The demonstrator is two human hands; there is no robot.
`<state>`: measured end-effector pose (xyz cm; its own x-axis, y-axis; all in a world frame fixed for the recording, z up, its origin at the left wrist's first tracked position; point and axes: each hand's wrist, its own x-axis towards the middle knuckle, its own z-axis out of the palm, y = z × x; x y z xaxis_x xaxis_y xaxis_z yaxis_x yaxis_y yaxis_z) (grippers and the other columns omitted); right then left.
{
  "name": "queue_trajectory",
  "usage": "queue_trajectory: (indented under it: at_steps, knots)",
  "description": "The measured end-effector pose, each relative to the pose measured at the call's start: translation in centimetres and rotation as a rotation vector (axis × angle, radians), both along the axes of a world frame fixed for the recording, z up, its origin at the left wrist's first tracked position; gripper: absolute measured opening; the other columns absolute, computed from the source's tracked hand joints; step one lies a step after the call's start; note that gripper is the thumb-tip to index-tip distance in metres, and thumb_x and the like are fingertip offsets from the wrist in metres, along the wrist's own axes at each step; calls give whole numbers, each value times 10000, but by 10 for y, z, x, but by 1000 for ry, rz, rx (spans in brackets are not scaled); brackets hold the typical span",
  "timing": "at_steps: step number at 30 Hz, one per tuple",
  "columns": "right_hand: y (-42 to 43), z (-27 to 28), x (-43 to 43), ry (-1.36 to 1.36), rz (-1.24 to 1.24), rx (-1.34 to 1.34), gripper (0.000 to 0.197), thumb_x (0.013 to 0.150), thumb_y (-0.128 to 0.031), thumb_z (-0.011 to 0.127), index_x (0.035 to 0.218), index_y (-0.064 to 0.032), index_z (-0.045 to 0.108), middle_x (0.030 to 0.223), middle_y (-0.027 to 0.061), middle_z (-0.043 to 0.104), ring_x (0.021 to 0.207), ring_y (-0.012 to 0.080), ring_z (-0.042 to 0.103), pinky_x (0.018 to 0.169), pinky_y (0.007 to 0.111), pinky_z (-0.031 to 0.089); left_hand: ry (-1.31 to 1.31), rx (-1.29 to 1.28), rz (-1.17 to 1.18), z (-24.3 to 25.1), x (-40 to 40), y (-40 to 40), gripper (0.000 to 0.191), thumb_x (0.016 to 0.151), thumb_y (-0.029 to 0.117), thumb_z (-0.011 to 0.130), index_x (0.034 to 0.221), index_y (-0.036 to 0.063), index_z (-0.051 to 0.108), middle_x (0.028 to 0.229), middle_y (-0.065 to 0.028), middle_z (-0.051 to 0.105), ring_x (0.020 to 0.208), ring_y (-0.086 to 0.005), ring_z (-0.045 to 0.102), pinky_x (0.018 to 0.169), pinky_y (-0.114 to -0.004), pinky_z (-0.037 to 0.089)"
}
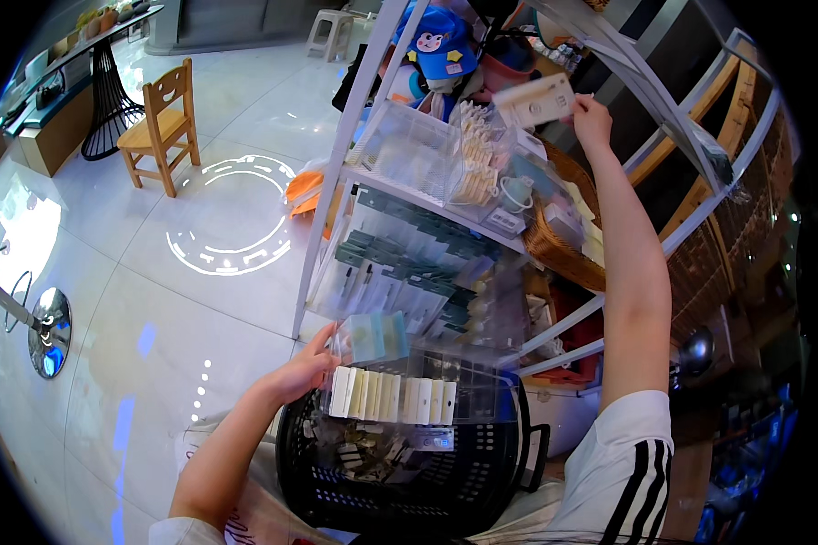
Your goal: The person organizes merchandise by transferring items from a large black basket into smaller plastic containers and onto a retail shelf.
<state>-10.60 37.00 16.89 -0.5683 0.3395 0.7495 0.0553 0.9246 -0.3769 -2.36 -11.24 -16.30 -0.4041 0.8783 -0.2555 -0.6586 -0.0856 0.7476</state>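
My right hand (592, 124) is raised over the upper shelf and pinches a beige printed card (536, 101) by its right end. My left hand (308, 371) grips the left edge of a transparent plastic divided box (480, 395). Several cream-coloured cards (365, 394) stand upright in a row in that box. Behind them are light-blue packets (375, 336), close to my left fingertips. The box rests over a black perforated plastic basket (474, 480) in front of my body. Through the box, small mixed items show in the basket, too blurred to name.
A white metal rack (327, 225) stands ahead, with transparent bins (409, 153) and a wicker basket (564, 255) on its upper shelf. Dark-green-topped packets (395, 262) fill the shelf below. A blue hat (443, 44) hangs above. A wooden chair (160, 129) stands at left.
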Motion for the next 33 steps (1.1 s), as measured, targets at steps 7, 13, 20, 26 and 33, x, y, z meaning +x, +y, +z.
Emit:
queue_trajectory:
  at_steps: [7, 13, 20, 26, 33]
  knots:
    - [-95, 30, -19, -262, -94, -42, 202, 732, -142, 542, 756, 27, 651, 629, 122, 645, 556, 192, 650, 557, 279, 521, 16, 13, 17, -1, 0, -1, 730, 811, 68, 441, 1416, 147, 40, 950, -34, 479, 805, -107, 484, 675, -269, 410]
    - [-125, 28, -32, -133, -172, 493, 232, 679, -166, 566, 614, 49, 627, 575, 149, 618, 532, 274, 621, 629, 367, 518, 29, 5, -19, -5, 0, 5, 745, 804, 53, 440, 1416, 151, 26, 1096, -132, 508, 955, -204, 555, 812, -358, 472]
    - [-167, 19, -29, -522, -241, 240, 186, 673, -123, 569, 720, 45, 634, 573, 146, 616, 611, 277, 647, 672, 351, 521, 54, 34, 4, -8, 2, 4, 747, 800, 65, 444, 1416, 152, 31, 1081, -135, 512, 939, -199, 556, 749, -357, 490]
    - [-178, 24, -29, -612, -252, 13, 181, 755, -61, 497, 747, 65, 627, 633, 143, 647, 505, 200, 641, 498, 266, 525, 107, -30, -7, -2, 3, 0, 762, 793, 76, 457, 1418, 141, 27, 1010, -108, 523, 845, -166, 553, 688, -305, 479]
    - [-163, 23, -26, -579, -305, -74, 229, 782, -84, 470, 872, 75, 608, 651, 153, 650, 512, 204, 644, 499, 261, 524, 133, -13, -15, -2, 4, -4, 787, 783, 84, 482, 1417, 128, 18, 942, -90, 523, 768, -126, 538, 640, -261, 462]
